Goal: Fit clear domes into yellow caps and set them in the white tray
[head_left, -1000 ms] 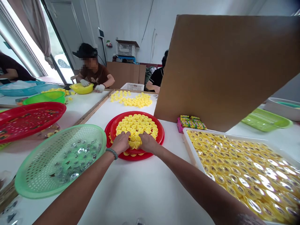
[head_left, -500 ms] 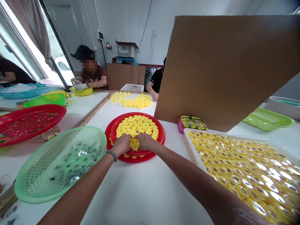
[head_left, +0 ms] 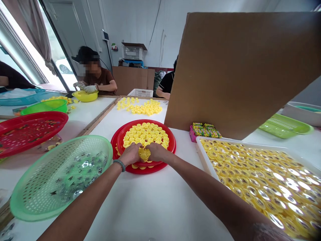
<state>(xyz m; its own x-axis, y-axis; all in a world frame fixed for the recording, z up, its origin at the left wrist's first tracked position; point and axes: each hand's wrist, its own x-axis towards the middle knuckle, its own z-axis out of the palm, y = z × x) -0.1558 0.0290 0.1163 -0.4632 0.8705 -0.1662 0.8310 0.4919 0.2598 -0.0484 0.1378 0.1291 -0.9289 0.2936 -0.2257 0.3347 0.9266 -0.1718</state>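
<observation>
A round red tray (head_left: 171, 135) is full of small yellow plastic caps (head_left: 146, 133) and rests on a second red tray (head_left: 114, 142) that also has yellow pieces at its edge. At its near side my left hand (head_left: 130, 154), with a grey-green band at the wrist, is closed at the left of a small bunch of yellow caps (head_left: 144, 155). My right hand (head_left: 157, 152) closes in from the right of the same bunch. Both sets of fingers curl inward against these caps; the fingertips are partly hidden.
On the left stands a green basket (head_left: 22, 187) of clear domed pieces, behind it a red tray (head_left: 64, 117). To the right lies a white tray (head_left: 200, 150) of shiny yellow discs. A cardboard panel (head_left: 225, 73) rises behind. Loose yellow caps (head_left: 145, 107) lie farther back; two co-workers sit beyond.
The bunch of caps between my hands has shifted slightly in shape; my hands stay almost in place. The far co-worker's hand has moved behind the cardboard, and the capped co-worker's gloved hands have risen slightly.
</observation>
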